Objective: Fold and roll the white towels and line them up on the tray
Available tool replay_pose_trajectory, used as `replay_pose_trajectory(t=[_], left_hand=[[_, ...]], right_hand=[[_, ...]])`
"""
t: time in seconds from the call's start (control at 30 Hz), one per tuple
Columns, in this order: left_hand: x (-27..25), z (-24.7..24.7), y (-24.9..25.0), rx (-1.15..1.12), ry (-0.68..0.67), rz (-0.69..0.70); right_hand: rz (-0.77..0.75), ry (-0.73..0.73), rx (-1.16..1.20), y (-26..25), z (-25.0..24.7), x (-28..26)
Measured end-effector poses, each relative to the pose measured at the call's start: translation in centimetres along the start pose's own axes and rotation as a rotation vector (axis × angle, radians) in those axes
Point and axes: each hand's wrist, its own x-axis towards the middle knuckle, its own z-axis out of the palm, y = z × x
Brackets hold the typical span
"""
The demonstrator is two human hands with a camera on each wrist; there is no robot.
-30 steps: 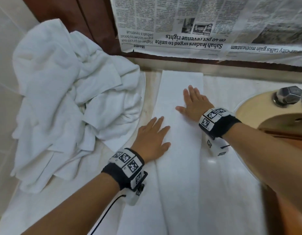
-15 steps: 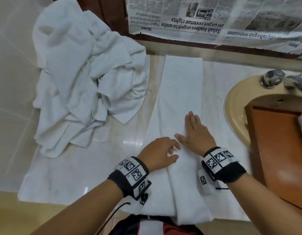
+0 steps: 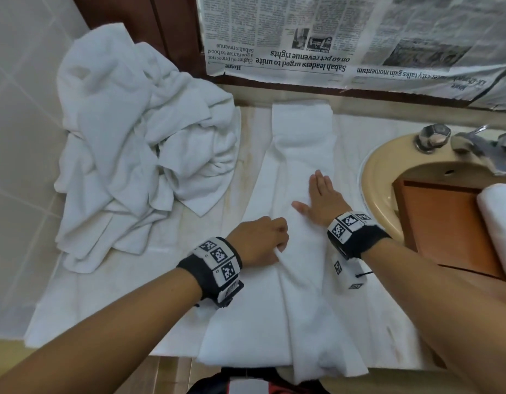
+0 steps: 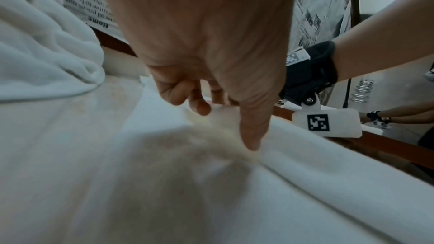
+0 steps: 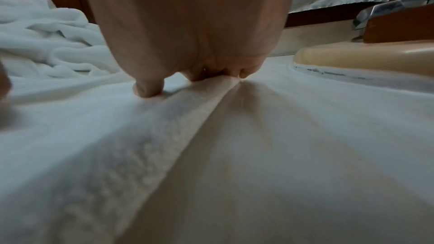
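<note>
1. nearest: the folded towel (image 3: 300,280), a long white strip, overhangs the front edge of the counter (image 3: 247,132) and runs straight back to the wall.
2. left hand (image 3: 258,243) sits on the strip's left edge; fingers curled under, thumb pressed down against the cloth, a ridge of fabric bunched at the thumb tip. it has the cloth pinched.
3. right hand (image 3: 321,199), just beyond and to the right, lies flat on the strip, fingers straight and together, thumb spread left. it presses and grips nothing.
4. a second white towel lies spread beneath the strip, covering the counter.
5. right of the hands: a wooden tray (image 3: 445,223) rests across the beige sink (image 3: 379,172); one rolled towel (image 3: 498,223) lies on it at the frame edge.
6. left and further back: a heap of crumpled towels (image 3: 132,143) against the tiled wall.
7. farthest: tap fittings (image 3: 432,136) behind the sink; a newspaper (image 3: 331,38) hung upside down on the back wall.
</note>
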Motion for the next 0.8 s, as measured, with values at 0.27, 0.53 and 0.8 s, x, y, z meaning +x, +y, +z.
replay_pose_trajectory(t=[0.27, 0.53, 0.8], left_hand=[[-2.9, -1.6, -3.5, -0.312, 0.211, -0.097], [-5.7, -0.9, -3.9, -0.498, -0.292, -0.186], [-1.4, -0.8, -4.3, -0.488, 0.287, -0.604]], right_hand=[[-0.022, 0.102, 0.077, 0.0, -1.3, 1.0], [-0.166, 0.148, -0.002, -2.3, 2.2, -1.1], [-0.149, 0.11, 0.081, -2.7, 1.8, -2.1]])
